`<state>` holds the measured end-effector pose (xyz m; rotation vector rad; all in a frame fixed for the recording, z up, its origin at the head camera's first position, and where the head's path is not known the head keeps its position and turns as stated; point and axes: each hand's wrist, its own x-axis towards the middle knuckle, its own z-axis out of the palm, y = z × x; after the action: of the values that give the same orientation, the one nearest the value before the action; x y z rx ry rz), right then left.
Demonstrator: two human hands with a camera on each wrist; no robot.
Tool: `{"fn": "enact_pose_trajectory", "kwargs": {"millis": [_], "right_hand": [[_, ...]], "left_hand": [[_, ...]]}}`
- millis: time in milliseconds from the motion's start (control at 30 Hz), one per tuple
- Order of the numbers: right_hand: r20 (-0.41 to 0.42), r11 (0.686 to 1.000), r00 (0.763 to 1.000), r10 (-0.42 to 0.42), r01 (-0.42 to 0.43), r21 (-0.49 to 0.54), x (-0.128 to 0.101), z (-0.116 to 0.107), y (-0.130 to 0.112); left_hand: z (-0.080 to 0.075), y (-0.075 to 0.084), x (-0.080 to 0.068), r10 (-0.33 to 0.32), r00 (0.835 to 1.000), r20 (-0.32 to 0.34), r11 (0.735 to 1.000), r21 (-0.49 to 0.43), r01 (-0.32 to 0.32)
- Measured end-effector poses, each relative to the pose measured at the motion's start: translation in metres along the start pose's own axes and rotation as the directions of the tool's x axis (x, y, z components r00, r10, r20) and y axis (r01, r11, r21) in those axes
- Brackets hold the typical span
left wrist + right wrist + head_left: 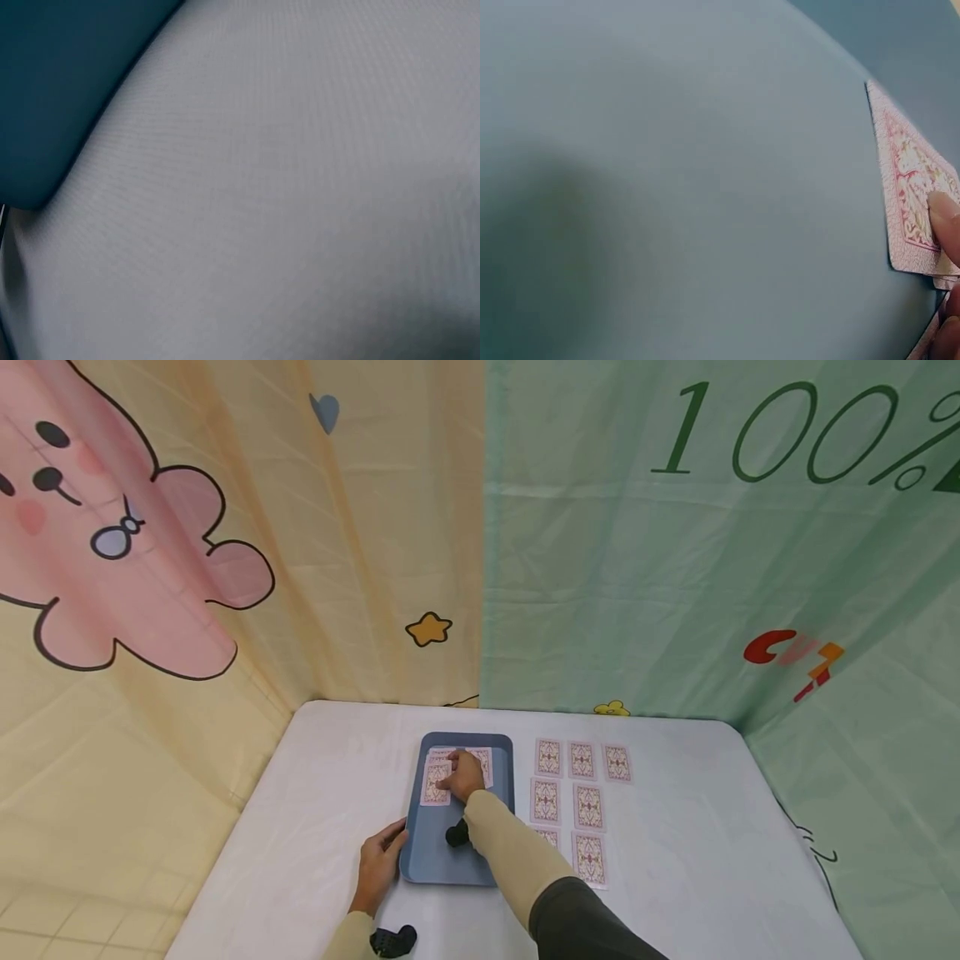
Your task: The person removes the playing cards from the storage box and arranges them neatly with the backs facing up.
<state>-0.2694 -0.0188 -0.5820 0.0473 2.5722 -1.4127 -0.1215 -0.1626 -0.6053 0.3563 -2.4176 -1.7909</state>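
A blue-grey tray (427,860) lies on the table, its left rim held by my left hand (378,864) with the thumb at the edge. Over the upper part of the tray, my right hand (467,774) pinches a playing card (433,789) with a pink patterned back. Its thumb lies on that back in the right wrist view, where the card (915,180) shows at the right edge. Another card (483,762) is in the tray, partly covered by the right hand, and a card edge shows above the pinched card. The left wrist view shows the tray (60,82) but not the hand.
Right of the tray, several face-down cards (588,807) lie in rows on the white table (690,827). The right forearm (510,852) hides part of one lower card. Printed curtains (615,568) stand behind and beside the table.
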Motion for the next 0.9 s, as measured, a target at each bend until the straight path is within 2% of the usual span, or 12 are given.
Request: {"fn": "enact_pose_trajectory", "kwargs": {"millis": [167,233,567,733,900], "right_hand": [[-0.020,1.000,1.000,-0.024,0.024,-0.010,0.000,-0.003,-0.001],[-0.027,1.000,0.999,-0.030,0.030,-0.001,0.000,-0.005,-0.001],[-0.082,0.995,0.993,-0.083,0.087,0.055,-0.003,-0.010,0.002],[-0.099,0.982,0.988,-0.117,0.130,0.137,-0.010,-0.016,0.004],[-0.083,0.956,0.984,-0.157,0.173,0.238,-0.018,-0.025,0.005]], "left_hand": [[0.001,0.001,0.000,-0.004,1.000,0.001,1.000,-0.001,0.004],[0.001,0.000,0.000,-0.018,1.000,0.005,1.000,-0.007,0.018],[0.002,-0.001,0.001,-0.016,1.000,0.014,1.000,0.000,0.016],[0.001,-0.003,0.001,-0.016,1.000,0.013,1.000,-0.018,0.016],[0.000,-0.005,0.003,-0.008,1.000,0.017,1.000,-0.014,0.008]]}}
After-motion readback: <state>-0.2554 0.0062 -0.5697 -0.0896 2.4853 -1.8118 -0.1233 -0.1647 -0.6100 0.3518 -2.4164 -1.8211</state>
